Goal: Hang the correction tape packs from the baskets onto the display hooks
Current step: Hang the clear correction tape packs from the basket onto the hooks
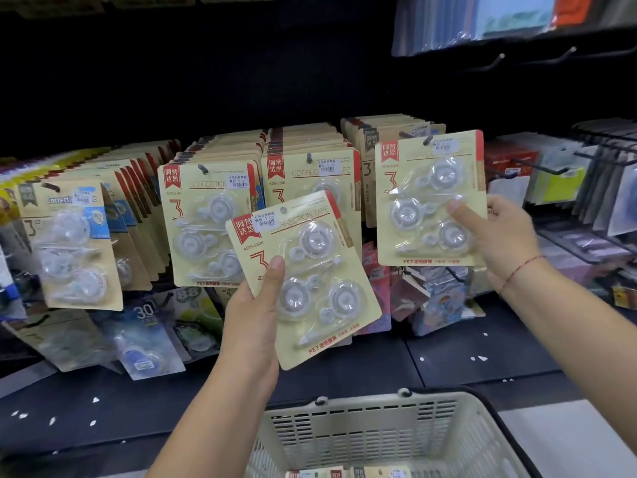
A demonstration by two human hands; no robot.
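My left hand (256,305) pinches a cream correction tape pack (306,281) by its lower left edge, holding it tilted in front of the display. My right hand (499,236) grips another pack (427,198) at its right side; the hook (428,140) passes through that pack's top hole, at the front of the right row. Two more full rows of the same packs (210,222) hang on hooks (203,169) to the left. A beige basket (379,432) sits below, with a few packs (344,473) on its bottom.
Blue-labelled correction tape packs (72,243) hang at the far left. Other stationery hangs on a lower row (155,332) and on racks at the right (586,181). Bare hooks (496,60) stick out at the upper right. A dark shelf ledge (482,353) runs below the display.
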